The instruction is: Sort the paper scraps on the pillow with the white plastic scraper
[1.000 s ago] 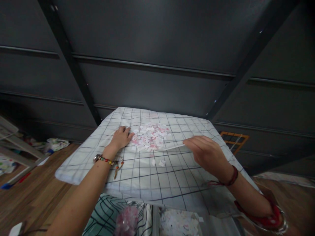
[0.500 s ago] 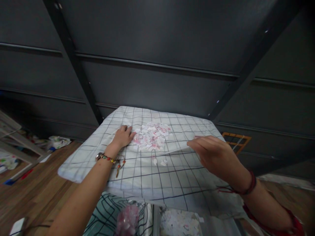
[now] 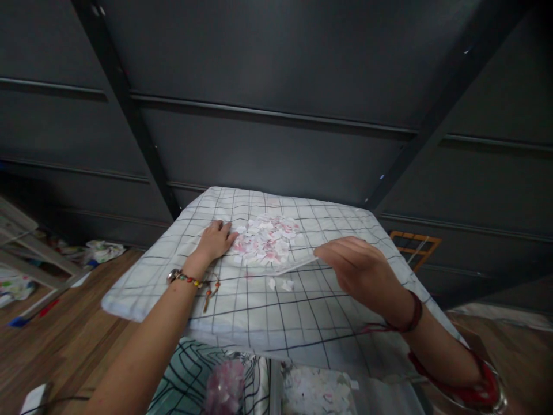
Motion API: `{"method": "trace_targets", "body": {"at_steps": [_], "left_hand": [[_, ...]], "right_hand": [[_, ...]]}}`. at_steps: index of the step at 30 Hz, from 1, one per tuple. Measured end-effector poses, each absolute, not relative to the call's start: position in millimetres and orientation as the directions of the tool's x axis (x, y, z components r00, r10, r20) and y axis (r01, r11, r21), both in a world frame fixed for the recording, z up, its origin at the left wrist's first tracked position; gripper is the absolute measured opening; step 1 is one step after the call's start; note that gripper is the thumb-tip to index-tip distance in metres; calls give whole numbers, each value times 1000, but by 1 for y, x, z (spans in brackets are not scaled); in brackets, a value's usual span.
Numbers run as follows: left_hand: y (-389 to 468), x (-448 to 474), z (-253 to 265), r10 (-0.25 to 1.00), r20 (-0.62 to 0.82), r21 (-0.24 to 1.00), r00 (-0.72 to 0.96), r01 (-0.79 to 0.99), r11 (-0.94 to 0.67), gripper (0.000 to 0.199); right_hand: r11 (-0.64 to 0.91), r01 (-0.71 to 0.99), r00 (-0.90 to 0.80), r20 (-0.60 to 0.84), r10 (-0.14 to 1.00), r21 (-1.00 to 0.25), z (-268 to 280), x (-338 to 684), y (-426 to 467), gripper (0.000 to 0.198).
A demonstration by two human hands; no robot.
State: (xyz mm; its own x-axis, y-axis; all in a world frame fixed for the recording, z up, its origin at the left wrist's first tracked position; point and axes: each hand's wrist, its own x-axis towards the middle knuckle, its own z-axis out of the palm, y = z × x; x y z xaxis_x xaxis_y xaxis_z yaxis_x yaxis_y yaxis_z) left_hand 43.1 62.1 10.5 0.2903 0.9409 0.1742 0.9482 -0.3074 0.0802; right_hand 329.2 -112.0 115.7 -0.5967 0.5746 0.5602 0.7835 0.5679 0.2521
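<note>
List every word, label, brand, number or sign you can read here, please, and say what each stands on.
No text can be read anywhere.
White-and-pink scraps: too small and blurred to tell whether any carry print.
Lower heap of scraps: likewise.
Pink bundle: too blurred to tell.

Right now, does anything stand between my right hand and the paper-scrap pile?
Nothing visible blocks it; only the thin white stick in your right hand extends toward the paper-scrap pile over the checked cloth.
</note>
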Motion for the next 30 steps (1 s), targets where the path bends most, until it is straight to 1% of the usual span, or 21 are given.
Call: {"method": "trace_targets", "body": {"at_steps": [4,7,12,16,18,21,23,25,28,30], "left_hand": [[62,44,10,944,178,84,277,952,-296,51],[60,45,12,944,165,69,285,952,-300,52],[60,45,11,944,176,55,279,955,-293,50],[63,43,8,938,186,62,291,950,-307,51],[64,42,7,935,192,64,300,946,-317,51],[66,42,4,935,191,64,299,947,-316,52],[67,42,3,934,199,73,297,946,-317,52],[68,41,1,930,215,86,297,943,-321,50],[69,40,1,926,226,98,302,939,-330,50],[68,40,1,928,219,96,301,940,-328,50]], "right_hand": [[626,763,-601,531,597,159,107,354,-106,38],[640,758,-603,504,618,123,103,365,-102,40],[645,755,-579,577,576,114,100,358,-95,39],[642,755,-604,525,599,136,96,354,-92,41],[637,760,-605,496,623,127,95,359,-93,40],[639,761,-593,523,612,115,97,370,-93,37],[631,764,-576,580,575,133,100,375,-91,32],[600,779,-568,611,552,183,102,377,-87,28],[537,794,-587,590,554,286,104,377,-81,27],[517,790,-603,570,558,329,105,377,-80,28]]}}
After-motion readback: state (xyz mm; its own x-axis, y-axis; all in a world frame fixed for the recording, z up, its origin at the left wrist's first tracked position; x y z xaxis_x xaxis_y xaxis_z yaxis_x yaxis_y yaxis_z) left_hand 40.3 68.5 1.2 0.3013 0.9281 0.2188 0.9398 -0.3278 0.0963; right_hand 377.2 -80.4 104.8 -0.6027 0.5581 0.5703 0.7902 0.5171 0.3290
